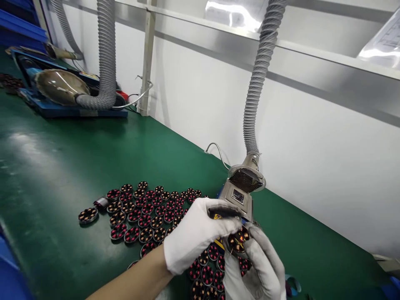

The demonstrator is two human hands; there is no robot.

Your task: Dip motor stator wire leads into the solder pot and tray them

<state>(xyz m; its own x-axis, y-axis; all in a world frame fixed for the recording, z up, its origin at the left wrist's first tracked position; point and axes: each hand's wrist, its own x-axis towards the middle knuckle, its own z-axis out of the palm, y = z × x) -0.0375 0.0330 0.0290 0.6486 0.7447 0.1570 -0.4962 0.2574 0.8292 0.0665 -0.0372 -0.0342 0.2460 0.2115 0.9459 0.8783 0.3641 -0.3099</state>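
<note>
Between my two gloved hands is a motor stator, a ring with copper windings around its dark core. My right hand, in a stained white glove, grips it from the right and below, fingers curled round its rim. From the left, my left hand pinches its upper edge; the glove's fingertips are blackened. Just beyond the hands stands a metal-topped box, apparently a solder pot, with a shiny square well. Many similar stators, with red or copper-coloured windings, lie flat on the green bench to the left and under my hands.
A ribbed exhaust hose ends in a round hood over the pot. Far left, another hose runs to a blue-based machine. The green bench top meets a white wall. Blue bins stand at the far left.
</note>
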